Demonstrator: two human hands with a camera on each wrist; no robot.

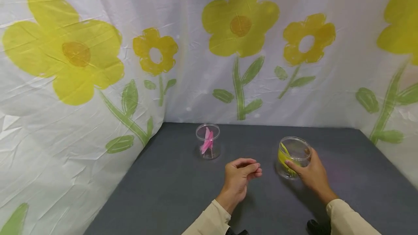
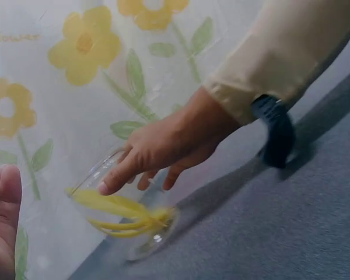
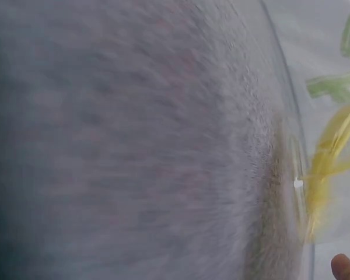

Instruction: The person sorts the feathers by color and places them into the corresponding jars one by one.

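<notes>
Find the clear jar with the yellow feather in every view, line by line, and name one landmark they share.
Head: the clear jar with the yellow feather stands right of centre on the grey table, gripped by the right hand.
Left wrist: lower left, the jar under that hand.
Right wrist: at the right edge, its rim and feather, very close and blurred.
Shared landmark: the flower-printed cloth.

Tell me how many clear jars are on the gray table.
2. One jar with a pink feather stands near the back wall, ahead of the left hand. The jar with yellow feathers is gripped by the right hand.
</notes>
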